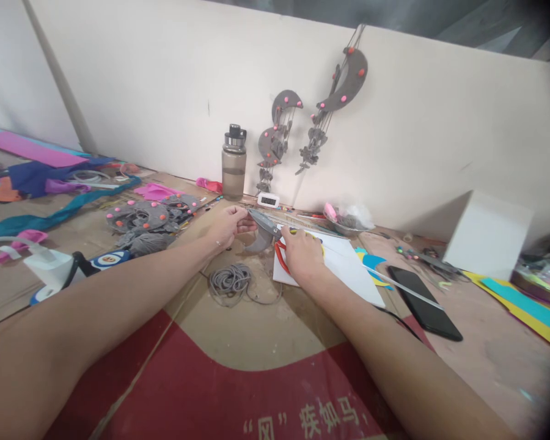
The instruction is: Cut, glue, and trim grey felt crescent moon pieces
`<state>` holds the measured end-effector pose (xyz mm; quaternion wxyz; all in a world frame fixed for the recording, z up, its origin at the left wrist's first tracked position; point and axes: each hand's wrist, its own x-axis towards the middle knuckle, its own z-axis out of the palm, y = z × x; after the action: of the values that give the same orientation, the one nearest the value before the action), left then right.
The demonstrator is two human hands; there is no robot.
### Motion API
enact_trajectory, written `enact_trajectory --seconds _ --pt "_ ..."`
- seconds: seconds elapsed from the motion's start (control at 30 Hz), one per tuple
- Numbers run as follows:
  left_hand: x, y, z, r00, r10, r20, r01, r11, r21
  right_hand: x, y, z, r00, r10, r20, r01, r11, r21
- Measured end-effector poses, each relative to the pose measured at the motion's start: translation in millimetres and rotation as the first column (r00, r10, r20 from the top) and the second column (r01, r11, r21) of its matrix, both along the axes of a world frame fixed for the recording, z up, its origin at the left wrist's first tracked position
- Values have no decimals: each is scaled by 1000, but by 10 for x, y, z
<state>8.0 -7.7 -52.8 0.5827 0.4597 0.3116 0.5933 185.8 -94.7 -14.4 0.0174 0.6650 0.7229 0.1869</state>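
My right hand [302,253] grips scissors [266,225] with red and yellow handles, their blades pointing left toward my other fingers. My left hand [233,226] is closed in a pinch beside the blade tips, at a grey felt crescent [259,242]; the exact grip is partly hidden. The crescent shows just below the blades. Nearer to me, a loose coil of grey cord [231,282] lies on the cardboard. Under and beside my right hand rests a white sheet or pad [348,269].
Left of my hands sits a pile of grey crescents with pink and orange dots [140,217], beside a white charger plug [50,266]. A water bottle [233,164] and small digital clock [268,200] stand at the wall, where decorated crescents [348,82] hang. A black phone [424,302] lies right.
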Motion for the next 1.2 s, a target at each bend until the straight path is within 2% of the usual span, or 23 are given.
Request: enact_trajectory --seconds 0.17,0.27,0.63,0.73,0.83,0.9,0.93,1.03,1.1,1.2 --pt "-5 11 -23 1000 3 1 -3 1000 20 26 -12 23 999 33 19 -34 999 31" --pt "1 7 -27 1000 3 -23 -3 1000 16 36 -21 45 998 63 11 -63 998 -1" --pt "17 -19 35 999 22 -43 -23 999 -27 80 0 11 990 119 -70 -121 992 -20" --pt "4 16 22 998 55 -17 -56 997 -59 82 -21 26 985 125 -119 -127 992 -5" --pt "-20 62 -20 998 68 18 -67 996 -67 93 -51 58 961 133 -244 -128 991 37" --pt "-37 90 -52 998 63 29 -61 996 -65 105 -69 80 898 176 -402 -155 984 85" --pt "-44 101 -65 998 55 33 -52 997 -64 110 -77 88 842 215 -495 -180 977 118" --pt "-58 121 -86 993 59 99 -51 995 -85 109 -96 84 603 339 -722 -239 940 242" --pt "-63 129 -84 991 69 115 -59 994 -92 102 -102 46 461 369 -807 -227 928 295" --pt "-71 146 -75 990 70 123 -57 993 -103 103 -99 -64 308 362 -880 -179 930 320"
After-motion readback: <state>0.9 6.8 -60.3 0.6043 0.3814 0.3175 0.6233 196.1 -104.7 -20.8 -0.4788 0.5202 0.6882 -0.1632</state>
